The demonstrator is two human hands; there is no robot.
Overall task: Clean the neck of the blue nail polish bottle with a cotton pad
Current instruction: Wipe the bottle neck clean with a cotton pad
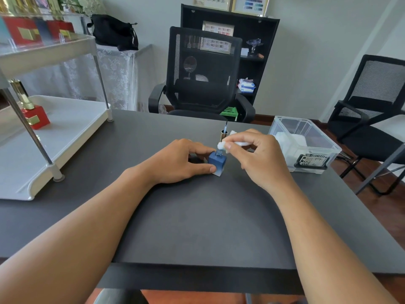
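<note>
1. I judge the wiping step is just beginning: my right hand pinches a folded cotton pad just above the open neck, perhaps already touching it.
2. My left hand grips the blue nail polish bottle between thumb and fingers at the frame centre, upright on the dark table.
3. Next, the pad must press against the threads and go around them.
4. The bottle is square, with the cap off; the gold cap with brush stands just behind it.

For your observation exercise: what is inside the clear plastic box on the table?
The clear plastic box holds a white stack, apparently cotton pads. Its label and frosted walls hide the lower contents, so their number cannot be seen.
</note>
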